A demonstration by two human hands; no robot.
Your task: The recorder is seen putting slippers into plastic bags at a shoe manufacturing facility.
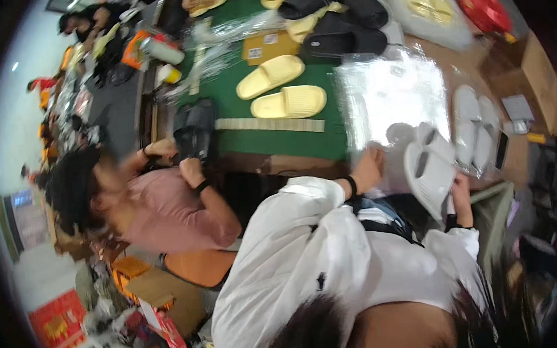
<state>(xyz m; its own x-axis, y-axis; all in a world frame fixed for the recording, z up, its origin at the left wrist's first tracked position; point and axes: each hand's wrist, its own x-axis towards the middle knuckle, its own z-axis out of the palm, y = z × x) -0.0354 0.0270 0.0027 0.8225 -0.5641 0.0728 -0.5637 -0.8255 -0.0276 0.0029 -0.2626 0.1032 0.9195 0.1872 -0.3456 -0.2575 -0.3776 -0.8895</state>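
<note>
A pair of light-grey slide slippers (pixel 430 172) stands tilted at the table's near edge. My right hand (pixel 461 193) is closed on their near right side. Just left of the slippers, my left hand (pixel 370 169) has its fingers curled at the near edge of a clear plastic bag (pixel 393 93). The bag lies flat and shiny, with others apparently under it; exactly what the fingertips pinch is partly hidden. To the right of the slippers lies another light-grey pair (pixel 475 126), wrapped in clear plastic.
At my left a co-worker in pink handles black slippers (pixel 195 131). Yellow slippers (pixel 289 102) lie on the green table top (pixel 237 144). Black slippers (pixel 345 34) are piled farther back. A cardboard box (pixel 540 85) and a red bundle (pixel 485 8) stand at the right.
</note>
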